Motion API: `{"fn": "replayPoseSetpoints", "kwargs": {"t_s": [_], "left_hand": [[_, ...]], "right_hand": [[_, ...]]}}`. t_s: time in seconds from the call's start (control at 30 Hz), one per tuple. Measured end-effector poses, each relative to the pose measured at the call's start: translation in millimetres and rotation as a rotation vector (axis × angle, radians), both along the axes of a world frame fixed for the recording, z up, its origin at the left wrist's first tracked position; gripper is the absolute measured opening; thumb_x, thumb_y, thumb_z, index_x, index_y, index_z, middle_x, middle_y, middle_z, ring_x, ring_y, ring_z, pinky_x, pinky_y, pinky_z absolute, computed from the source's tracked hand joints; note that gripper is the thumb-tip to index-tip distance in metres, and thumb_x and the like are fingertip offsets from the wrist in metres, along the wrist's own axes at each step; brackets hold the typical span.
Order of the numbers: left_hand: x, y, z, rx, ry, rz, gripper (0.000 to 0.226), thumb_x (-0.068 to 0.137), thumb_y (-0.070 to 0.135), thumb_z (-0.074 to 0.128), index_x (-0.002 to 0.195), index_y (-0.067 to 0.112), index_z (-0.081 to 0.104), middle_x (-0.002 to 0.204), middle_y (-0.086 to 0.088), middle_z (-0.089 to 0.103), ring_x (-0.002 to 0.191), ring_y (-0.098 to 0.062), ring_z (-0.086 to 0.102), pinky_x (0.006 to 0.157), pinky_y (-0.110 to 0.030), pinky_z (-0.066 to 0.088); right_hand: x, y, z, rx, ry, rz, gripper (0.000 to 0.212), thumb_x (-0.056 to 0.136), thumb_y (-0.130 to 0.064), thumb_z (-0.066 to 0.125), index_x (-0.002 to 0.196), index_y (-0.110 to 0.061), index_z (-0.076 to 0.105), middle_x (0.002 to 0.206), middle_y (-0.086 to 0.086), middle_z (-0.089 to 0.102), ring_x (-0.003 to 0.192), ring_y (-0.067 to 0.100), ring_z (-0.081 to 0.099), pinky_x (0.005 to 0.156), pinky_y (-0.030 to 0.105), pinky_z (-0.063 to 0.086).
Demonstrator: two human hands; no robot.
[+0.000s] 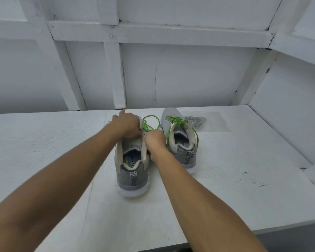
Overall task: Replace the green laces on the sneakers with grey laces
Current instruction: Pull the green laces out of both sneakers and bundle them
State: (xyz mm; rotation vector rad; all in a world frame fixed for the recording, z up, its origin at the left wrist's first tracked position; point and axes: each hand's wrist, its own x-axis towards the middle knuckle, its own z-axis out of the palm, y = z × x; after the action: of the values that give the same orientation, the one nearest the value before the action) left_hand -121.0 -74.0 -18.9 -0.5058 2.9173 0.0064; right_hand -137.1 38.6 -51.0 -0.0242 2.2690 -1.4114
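Both hands at the near sneaker (133, 160)
Left hand (126, 124) gripped its upper; right hand (155, 138) pinched its green lace (145, 126). Grey laces (196, 120) lay beyond it, rightward.

Only one scrap of print is being shown clearly enough to be read: on the insole (130, 158) of the near sneaker (133, 179), dark letters are being seen as "ORY F", with the rest of the line being cut off by the collar. Beside them a yellow-green mark is being shown, too blurred to be read. On the insole of the far sneaker (180, 142), a few dark letters are being glimpsed, too small to be made out.
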Motion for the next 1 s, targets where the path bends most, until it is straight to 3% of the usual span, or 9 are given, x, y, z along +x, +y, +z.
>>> {"fn": "replayPoseSetpoints", "kwargs": {"t_s": [0.13, 0.23, 0.33, 0.43, 0.5, 0.57, 0.7, 0.83, 1.0], "left_hand": [[2, -4, 4, -0.16, 0.076, -0.032, 0.025, 0.09, 0.036, 0.056, 0.105, 0.02, 0.068, 0.115, -0.007, 0.061, 0.116, -0.028, 0.047, 0.093, -0.04, 0.04], [9, -36, 30, -0.288, 0.165, 0.132, 0.024, 0.087, 0.016, 0.054, 0.107, 0.007, 0.063, 0.111, -0.014, 0.062, 0.107, -0.032, 0.056, 0.088, -0.038, 0.045], [23, -79, 46, -0.351, 0.332, 0.275, 0.021, 0.083, 0.005, 0.053, 0.102, 0.0, 0.062, 0.103, -0.019, 0.06, 0.099, -0.037, 0.057, 0.083, -0.039, 0.045], [22, -78, 42, -0.141, 0.344, 0.215, 0.02, 0.089, 0.012, 0.054, 0.104, 0.003, 0.062, 0.108, -0.02, 0.061, 0.098, -0.038, 0.058, 0.081, -0.04, 0.05], [17, -54, 31, 0.081, 0.275, 0.102, 0.021, 0.09, 0.027, 0.061, 0.104, 0.011, 0.066, 0.108, -0.012, 0.065, 0.101, -0.032, 0.059, 0.086, -0.038, 0.05], [11, -28, 17, 0.178, 0.167, -0.017, 0.022, 0.086, 0.036, 0.067, 0.098, 0.018, 0.071, 0.102, -0.004, 0.069, 0.1, -0.024, 0.06, 0.085, -0.032, 0.05], [2, -9, 1, 0.174, 0.096, -0.041, 0.018, 0.081, 0.035, 0.071, 0.09, 0.019, 0.072, 0.092, -0.003, 0.069, 0.091, -0.021, 0.061, 0.075, -0.031, 0.049], [0, -9, -3, 0.185, 0.118, -0.032, 0.018, 0.078, 0.036, 0.074, 0.083, 0.026, 0.06, 0.096, 0.0, 0.063, 0.091, -0.02, 0.056, 0.073, -0.03, 0.045], [0, -6, -6, 0.179, 0.136, -0.024, 0.011, 0.083, 0.029, 0.068, 0.09, 0.022, 0.07, 0.09, -0.001, 0.06, 0.09, -0.02, 0.055, 0.073, -0.028, 0.043]], "right_hand": [[0, -1, 1, 0.01, -0.002, 0.016, 0.019, 0.095, -0.003, 0.039, 0.088, -0.001, 0.057, 0.089, 0.014, 0.054, 0.086, 0.027, 0.05, 0.071, 0.033, 0.04], [0, -1, 0, 0.001, -0.014, 0.019, 0.021, 0.096, -0.005, 0.04, 0.096, 0.002, 0.059, 0.082, 0.011, 0.053, 0.088, 0.027, 0.051, 0.072, 0.034, 0.04], [0, -1, -2, -0.006, 0.001, -0.021, 0.026, 0.096, -0.007, 0.04, 0.111, 0.004, 0.059, 0.099, 0.017, 0.059, 0.089, 0.029, 0.053, 0.073, 0.034, 0.042], [2, -2, -2, -0.008, 0.007, -0.022, 0.029, 0.095, -0.007, 0.039, 0.112, 0.004, 0.059, 0.103, 0.018, 0.06, 0.093, 0.032, 0.058, 0.075, 0.037, 0.047], [2, -4, -2, 0.001, 0.009, -0.021, 0.028, 0.095, -0.007, 0.04, 0.113, 0.003, 0.059, 0.108, 0.019, 0.063, 0.102, 0.036, 0.061, 0.082, 0.041, 0.051], [1, -3, -2, 0.018, 0.017, -0.01, 0.028, 0.095, -0.008, 0.041, 0.114, 0.003, 0.058, 0.112, 0.019, 0.063, 0.103, 0.036, 0.06, 0.081, 0.04, 0.05], [-2, 0, -3, 0.008, 0.012, -0.017, 0.028, 0.095, -0.007, 0.04, 0.113, 0.003, 0.058, 0.108, 0.019, 0.061, 0.09, 0.031, 0.055, 0.073, 0.035, 0.044], [0, -3, -3, 0.001, 0.007, -0.031, 0.03, 0.094, -0.007, 0.038, 0.114, 0.002, 0.058, 0.114, 0.02, 0.063, 0.103, 0.036, 0.06, 0.079, 0.039, 0.049], [-4, -3, -1, 0.038, 0.032, 0.032, 0.029, 0.095, -0.008, 0.038, 0.113, 0.001, 0.059, 0.101, 0.014, 0.059, 0.091, 0.029, 0.054, 0.071, 0.033, 0.041]]}}
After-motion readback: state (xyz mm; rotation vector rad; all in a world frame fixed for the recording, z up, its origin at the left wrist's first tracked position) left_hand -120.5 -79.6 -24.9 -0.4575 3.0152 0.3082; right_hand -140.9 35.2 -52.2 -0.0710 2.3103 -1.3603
